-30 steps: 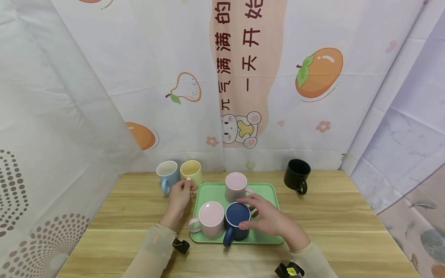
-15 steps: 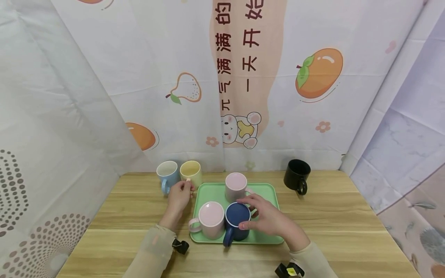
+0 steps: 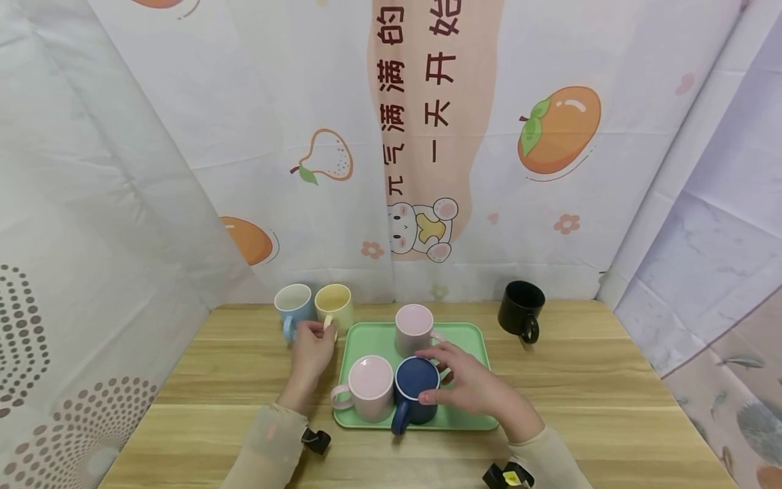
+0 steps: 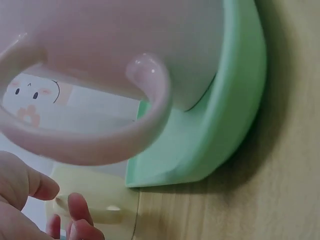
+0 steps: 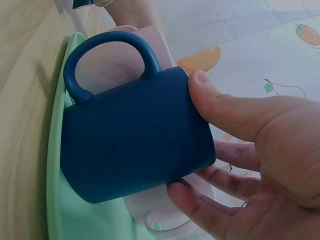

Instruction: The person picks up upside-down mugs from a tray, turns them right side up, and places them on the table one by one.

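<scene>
My right hand [image 3: 449, 380] grips a dark blue mug [image 3: 414, 392] standing on a green tray [image 3: 478, 339]. In the right wrist view, the right hand [image 5: 196, 142] has its thumb on one side of the dark blue mug [image 5: 130, 135] and its fingers on the other. Two pink mugs [image 3: 413, 327] [image 3: 369, 386] share the tray. My left hand [image 3: 313, 343] pinches the handle of a yellow mug [image 3: 334, 304] just left of the tray. In the left wrist view its fingers [image 4: 76, 212] curl by the yellow mug [image 4: 107, 210], behind the near pink mug's handle [image 4: 100, 145].
A light blue mug [image 3: 292, 305] stands against the yellow one at the back left. A black mug [image 3: 520, 309] sits on the wooden table [image 3: 611, 407] at the back right. Printed cloth walls enclose the table on three sides.
My left hand has shifted slightly left at the yellow mug's handle. The right hand and the dark blue mug have stayed put.
</scene>
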The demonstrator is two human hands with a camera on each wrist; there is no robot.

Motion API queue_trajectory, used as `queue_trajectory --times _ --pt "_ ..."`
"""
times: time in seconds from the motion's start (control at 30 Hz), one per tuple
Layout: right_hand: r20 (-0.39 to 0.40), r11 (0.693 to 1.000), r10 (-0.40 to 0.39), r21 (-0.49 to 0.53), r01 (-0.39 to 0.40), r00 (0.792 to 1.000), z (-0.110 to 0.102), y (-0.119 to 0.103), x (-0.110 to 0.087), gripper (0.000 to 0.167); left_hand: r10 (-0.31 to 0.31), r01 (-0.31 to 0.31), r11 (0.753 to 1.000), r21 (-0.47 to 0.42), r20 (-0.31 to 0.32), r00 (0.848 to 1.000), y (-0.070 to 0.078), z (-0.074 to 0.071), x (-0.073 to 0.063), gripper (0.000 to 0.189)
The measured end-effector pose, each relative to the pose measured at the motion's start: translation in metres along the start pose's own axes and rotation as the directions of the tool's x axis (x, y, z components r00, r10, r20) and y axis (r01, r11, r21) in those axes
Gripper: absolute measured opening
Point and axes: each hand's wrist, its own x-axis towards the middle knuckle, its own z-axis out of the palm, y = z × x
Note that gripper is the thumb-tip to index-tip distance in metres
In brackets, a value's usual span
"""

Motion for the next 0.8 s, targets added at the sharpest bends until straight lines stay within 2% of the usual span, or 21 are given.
queue_trajectory --times 0.13,0.23,0.4,0.57,0.67,0.8 --pt "-0.005 1.0 -0.009 -0.003 0.009 1.0 0.0 0.0 0.0 0.068 0.033 -0.033 0.999 0.002 -0.042 0.999 0.002 -0.002 -0.001 0.025" --pt "-0.009 1.0 -0.016 -0.006 0.016 1.0 0.001 0.0 -0.001 0.067 0.067 -0.067 0.998 0.02 -0.036 0.997 0.006 -0.006 -0.003 0.023" --pt "-0.007 1.0 -0.017 -0.005 0.017 1.0 0.001 0.0 0.0 0.068 0.114 -0.116 0.992 0.046 0.046 0.992 0.021 -0.017 -0.013 0.02" --pt "-0.003 1.0 -0.004 0.005 0.004 1.0 0.001 0.0 0.0 0.068 0.172 -0.18 0.981 0.071 0.098 0.98 0.034 -0.024 -0.023 0.02" --pt "-0.003 1.0 -0.006 0.009 0.006 1.0 0.002 0.0 0.0 0.067 0.203 -0.215 0.974 0.075 0.144 0.969 0.04 -0.027 -0.029 0.022" --pt "-0.002 1.0 -0.01 0.014 0.01 1.0 0.002 0.001 0.0 0.068 0.229 -0.248 0.967 0.053 0.24 0.943 0.048 -0.035 -0.04 0.026"
